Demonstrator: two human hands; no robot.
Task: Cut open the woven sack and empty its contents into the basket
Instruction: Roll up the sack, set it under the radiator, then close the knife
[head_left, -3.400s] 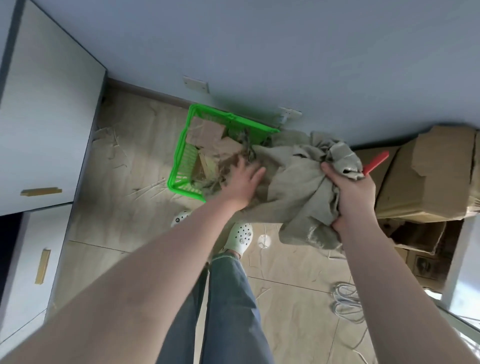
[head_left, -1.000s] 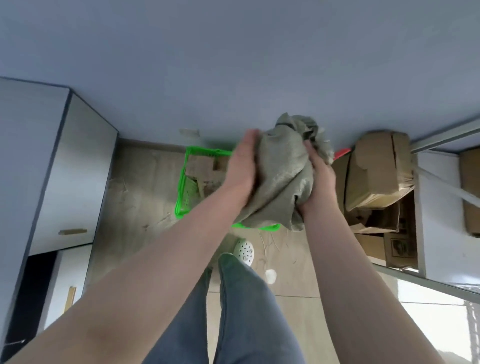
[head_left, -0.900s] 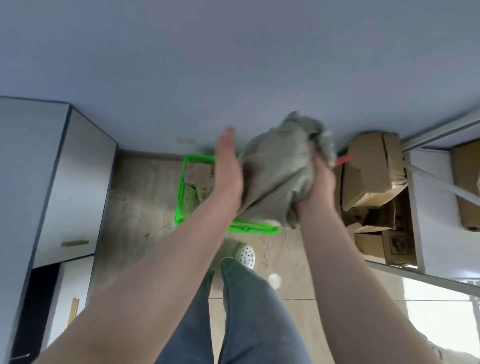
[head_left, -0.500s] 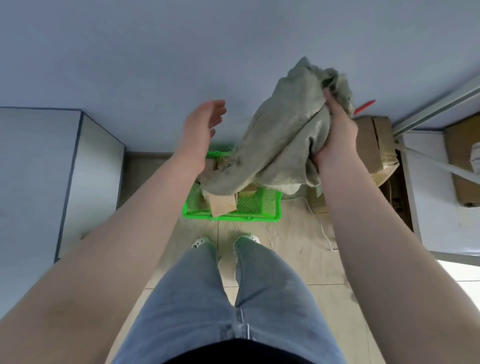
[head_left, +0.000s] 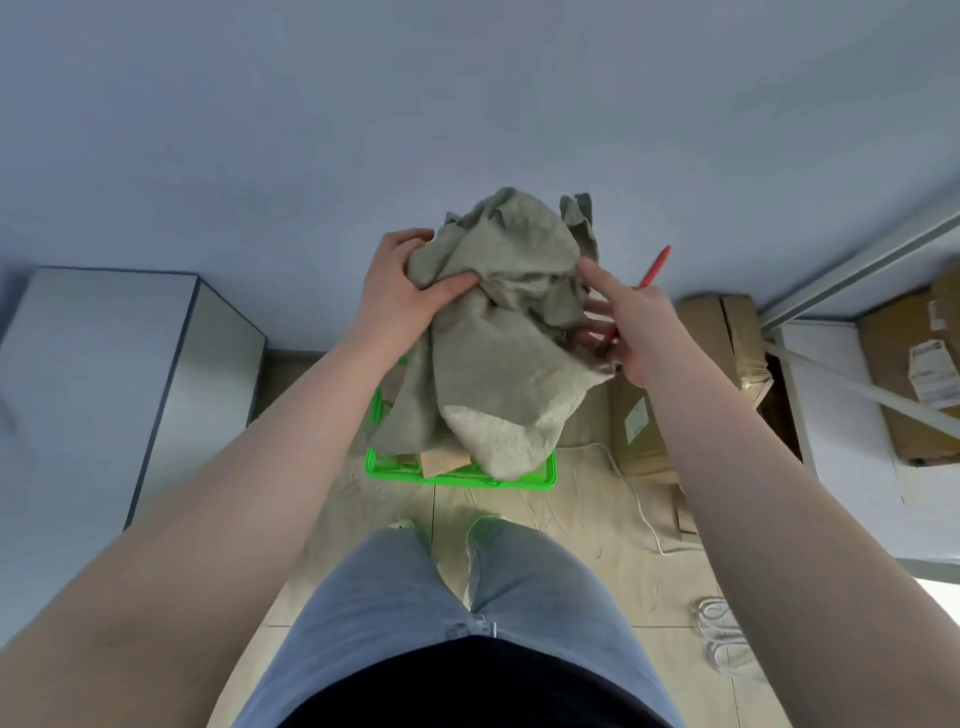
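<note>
The limp grey-green woven sack (head_left: 498, 332) hangs bunched up in the air above the green plastic basket (head_left: 457, 477) on the floor. Brown cardboard pieces (head_left: 441, 461) lie in the basket, mostly hidden by the sack. My left hand (head_left: 400, 296) grips the sack's upper left folds, thumb pressed into the cloth. My right hand (head_left: 631, 327) is at the sack's right side with its index finger stretched against the cloth, and it holds a red cutter (head_left: 657, 265) whose handle sticks up behind the hand.
Cardboard boxes (head_left: 717, 343) stand right of the basket against the wall, with a white shelf unit (head_left: 852, 415) beyond them. A white cabinet (head_left: 119, 395) is on the left. A white cable (head_left: 641, 504) and a coiled cord (head_left: 722, 636) lie on the floor. My legs stand just before the basket.
My left hand, free in the air half a second ago, has taken hold of the sack's upper left. My right hand has loosened its grasp on the sack and spread its fingers.
</note>
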